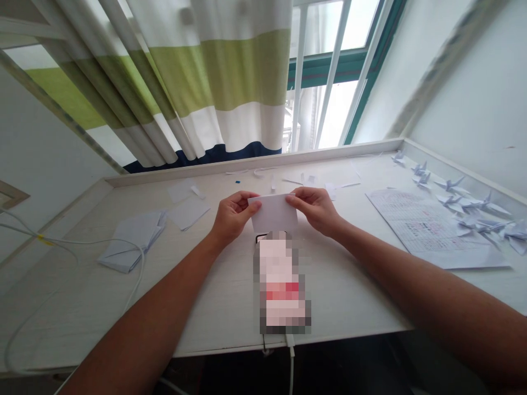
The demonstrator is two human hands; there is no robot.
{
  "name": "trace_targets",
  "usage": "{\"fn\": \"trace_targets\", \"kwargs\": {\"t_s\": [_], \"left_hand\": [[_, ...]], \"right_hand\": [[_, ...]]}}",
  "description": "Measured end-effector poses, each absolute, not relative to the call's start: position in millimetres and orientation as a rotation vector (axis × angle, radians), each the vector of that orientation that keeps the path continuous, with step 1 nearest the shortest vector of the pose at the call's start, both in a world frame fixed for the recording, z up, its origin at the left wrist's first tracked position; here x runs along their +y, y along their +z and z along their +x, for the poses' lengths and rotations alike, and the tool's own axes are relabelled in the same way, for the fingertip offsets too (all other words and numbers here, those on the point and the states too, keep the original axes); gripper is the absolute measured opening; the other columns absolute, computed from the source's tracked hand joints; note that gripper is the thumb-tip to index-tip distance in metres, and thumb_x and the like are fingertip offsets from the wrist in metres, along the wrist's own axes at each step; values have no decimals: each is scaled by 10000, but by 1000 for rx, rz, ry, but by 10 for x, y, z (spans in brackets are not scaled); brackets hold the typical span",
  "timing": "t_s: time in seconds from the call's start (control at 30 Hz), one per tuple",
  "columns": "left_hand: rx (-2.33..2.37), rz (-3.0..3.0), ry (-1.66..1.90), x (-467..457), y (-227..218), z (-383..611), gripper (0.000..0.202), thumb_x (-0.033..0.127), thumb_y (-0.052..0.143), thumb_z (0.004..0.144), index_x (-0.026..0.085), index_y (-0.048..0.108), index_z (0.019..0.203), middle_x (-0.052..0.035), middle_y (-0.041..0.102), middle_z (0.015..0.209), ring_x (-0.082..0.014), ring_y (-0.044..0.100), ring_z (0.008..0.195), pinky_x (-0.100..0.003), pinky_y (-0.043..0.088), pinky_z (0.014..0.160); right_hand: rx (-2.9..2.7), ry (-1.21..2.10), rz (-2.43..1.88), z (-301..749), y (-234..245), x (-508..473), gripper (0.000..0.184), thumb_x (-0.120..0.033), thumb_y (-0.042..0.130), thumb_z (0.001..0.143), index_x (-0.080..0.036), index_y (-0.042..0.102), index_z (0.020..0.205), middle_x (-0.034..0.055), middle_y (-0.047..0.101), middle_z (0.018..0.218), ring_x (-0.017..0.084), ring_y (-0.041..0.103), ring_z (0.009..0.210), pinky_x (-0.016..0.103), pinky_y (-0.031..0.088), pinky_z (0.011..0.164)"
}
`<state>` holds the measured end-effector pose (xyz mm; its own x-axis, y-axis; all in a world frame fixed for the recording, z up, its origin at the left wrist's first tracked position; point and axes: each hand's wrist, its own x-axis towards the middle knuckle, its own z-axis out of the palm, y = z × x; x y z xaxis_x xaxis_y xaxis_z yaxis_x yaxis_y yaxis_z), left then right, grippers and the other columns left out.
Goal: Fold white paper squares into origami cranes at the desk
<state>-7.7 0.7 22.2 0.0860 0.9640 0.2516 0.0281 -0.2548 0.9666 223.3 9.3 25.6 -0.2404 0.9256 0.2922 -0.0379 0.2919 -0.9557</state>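
Observation:
A small white sheet of paper [274, 213] is held just above the pale tabletop [214, 274], folded over so its top edge is a crease. My left hand [233, 215] pinches its upper left corner with thumb and fingers. My right hand [315, 207] pinches the upper right corner the same way. Directly below the paper lies a phone [282, 282] with a blurred screen, its cable running off the table's front edge.
A stack of white sheets [132, 238] lies at the left, with loose squares [187, 211] nearby. Several folded paper cranes [469, 206] sit along the right wall beside a printed sheet [428, 230]. Paper scraps lie near the windowsill. A white cable [74, 247] loops at the left.

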Motion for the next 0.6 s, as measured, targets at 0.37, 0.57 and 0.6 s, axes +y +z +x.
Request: {"fn": "trace_targets", "kwargs": {"t_s": [0.37, 0.57, 0.6], "left_hand": [[1062, 1418, 1323, 22, 195, -49, 451, 542, 911, 667, 174, 775, 888, -54, 785, 842, -197, 708, 796, -344, 577, 762], [1039, 1434, 1315, -33, 213, 2, 405, 520, 905, 687, 184, 777, 873, -50, 785, 842, -194, 704, 802, -334, 574, 743], [1041, 1441, 1315, -38, 213, 9, 405, 521, 900, 695, 186, 779, 890, -49, 784, 846, -194, 704, 803, -333, 573, 741]], "right_hand": [[-1548, 1127, -854, 2229, 242, 107, 413, -549, 860, 771, -229, 774, 1017, 78, 759, 1054, 226, 682, 930, 346, 580, 738], [-1566, 1162, -839, 2185, 243, 85, 346, -543, 857, 779, -218, 792, 881, 57, 764, 905, 201, 677, 817, 338, 565, 696], [-1572, 1155, -846, 2180, 244, 82, 348, -549, 851, 782, -218, 791, 868, 54, 761, 880, 197, 671, 794, 337, 560, 682]]}}
